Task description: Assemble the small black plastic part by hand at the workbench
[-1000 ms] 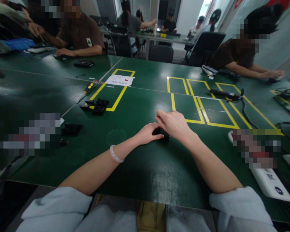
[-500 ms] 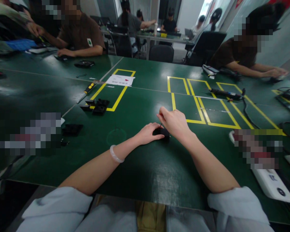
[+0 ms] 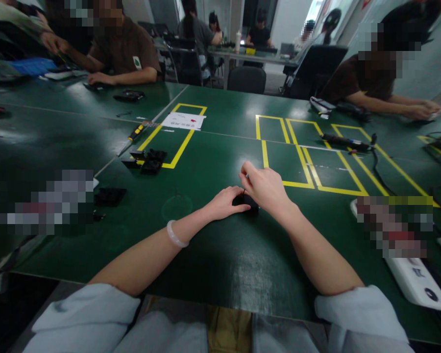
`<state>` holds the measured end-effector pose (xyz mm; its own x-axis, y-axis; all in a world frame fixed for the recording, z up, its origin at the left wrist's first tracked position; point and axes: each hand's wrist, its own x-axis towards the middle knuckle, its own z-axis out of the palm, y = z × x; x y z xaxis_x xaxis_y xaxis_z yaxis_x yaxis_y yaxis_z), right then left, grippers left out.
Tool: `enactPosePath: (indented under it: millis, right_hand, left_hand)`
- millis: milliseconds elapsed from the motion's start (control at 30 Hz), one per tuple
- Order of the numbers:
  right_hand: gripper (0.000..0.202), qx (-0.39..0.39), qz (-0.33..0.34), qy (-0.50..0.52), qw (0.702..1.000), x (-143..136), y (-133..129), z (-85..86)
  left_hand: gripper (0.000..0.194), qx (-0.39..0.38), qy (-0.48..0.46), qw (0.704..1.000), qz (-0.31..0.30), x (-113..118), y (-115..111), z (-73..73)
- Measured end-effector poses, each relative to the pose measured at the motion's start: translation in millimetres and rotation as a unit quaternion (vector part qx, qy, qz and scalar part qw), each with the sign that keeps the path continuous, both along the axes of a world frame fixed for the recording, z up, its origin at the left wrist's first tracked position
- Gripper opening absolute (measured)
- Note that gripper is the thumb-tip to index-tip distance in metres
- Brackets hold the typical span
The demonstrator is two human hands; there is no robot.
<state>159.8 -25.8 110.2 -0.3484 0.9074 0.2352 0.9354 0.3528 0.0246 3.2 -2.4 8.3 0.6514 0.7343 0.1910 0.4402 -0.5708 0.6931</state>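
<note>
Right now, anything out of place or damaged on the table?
Mildly: black parts straddle the near edge of the left yellow outline, and a white sheet overlaps its tape. A black tool crosses taped lines on the right. No spill shows; the left hand partly hides the black piece, so damage there: can't tell.

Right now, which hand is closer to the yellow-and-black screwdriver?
Left. The left hand is right of the screwdriver and nearer the camera; the right hand sits farther right.
</note>
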Motion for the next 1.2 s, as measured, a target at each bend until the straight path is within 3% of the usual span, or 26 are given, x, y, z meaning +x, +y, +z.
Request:
enactPosePath:
  millis: [333, 800, 1200]
  right_hand:
    - [0.029, -0.021, 0.018, 0.014, 1.000, 2.8, -5.4, 6.5]
    - [0.035, -0.032, -0.033, -0.034, 0.998, 1.6, -1.9, 9.1]
    - [0.027, -0.023, 0.013, 0.006, 1.000, 5.7, -2.7, 5.3]
  left_hand:
    - [0.043, 0.000, 0.004, 1.000, 0.005, 0.5, 0.8, -2.6]
    - [0.043, 0.002, 0.000, 1.000, 0.002, -0.5, -0.5, 0.2]
    - [0.043, 0.002, -0.001, 1.000, -0.005, -0.1, 1.0, -0.9]
